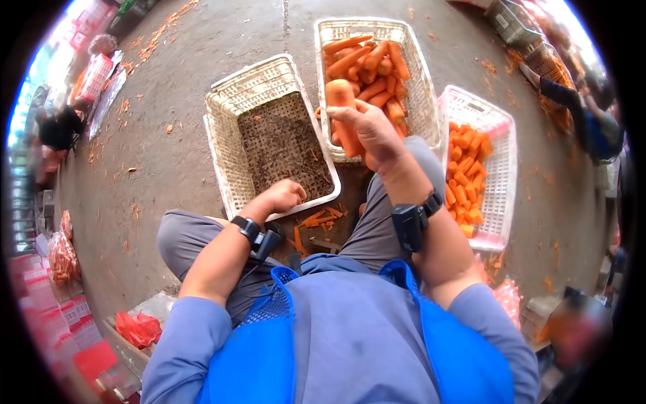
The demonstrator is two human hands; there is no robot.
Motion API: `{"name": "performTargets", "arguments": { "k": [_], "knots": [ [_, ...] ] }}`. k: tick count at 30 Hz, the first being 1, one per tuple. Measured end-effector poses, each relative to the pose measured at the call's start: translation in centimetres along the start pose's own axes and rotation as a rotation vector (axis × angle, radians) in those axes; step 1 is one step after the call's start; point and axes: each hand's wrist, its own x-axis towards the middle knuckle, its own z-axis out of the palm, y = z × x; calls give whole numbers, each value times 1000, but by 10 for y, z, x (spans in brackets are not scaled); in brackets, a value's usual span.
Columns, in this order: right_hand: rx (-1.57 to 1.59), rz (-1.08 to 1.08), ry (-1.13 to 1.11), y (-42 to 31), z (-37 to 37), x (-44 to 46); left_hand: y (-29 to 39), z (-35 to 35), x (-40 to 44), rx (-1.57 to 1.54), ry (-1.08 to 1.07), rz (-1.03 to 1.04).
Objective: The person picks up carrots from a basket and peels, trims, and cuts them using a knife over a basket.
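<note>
In the head view my right hand (377,135) is closed around a thick orange carrot (340,95), above the near edge of a white crate of whole carrots (367,71). The carrot points away from me, and its lower part shows below my thumb. My left hand (284,196) has its fingers curled at the near end of a second white crate (225,148), whose dark, dirty slatted bottom shows. Whether those fingers hold something small is hidden. Carrot strips (321,218) lie on the ground between my legs, close to my left hand.
A third white crate (501,161) on the right contains short cut carrot pieces (465,172). Carrot scraps dot the concrete floor (161,182). People sit at both sides, one in dark clothes (59,128). A red plastic bag (139,328) lies at lower left; grey crates (513,23) stand far right.
</note>
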Motion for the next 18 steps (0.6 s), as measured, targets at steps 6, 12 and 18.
{"name": "performTargets", "arguments": {
  "k": [6,12,18],
  "knots": [
    [-132,19,-192,11,15,-1,53,-83,-70,-546,361,232],
    [-280,137,-297,20,33,4,98,-115,-113,120,550,513],
    [-214,219,-404,56,40,27,90,-102,-97,408,588,299]
  ]
}}
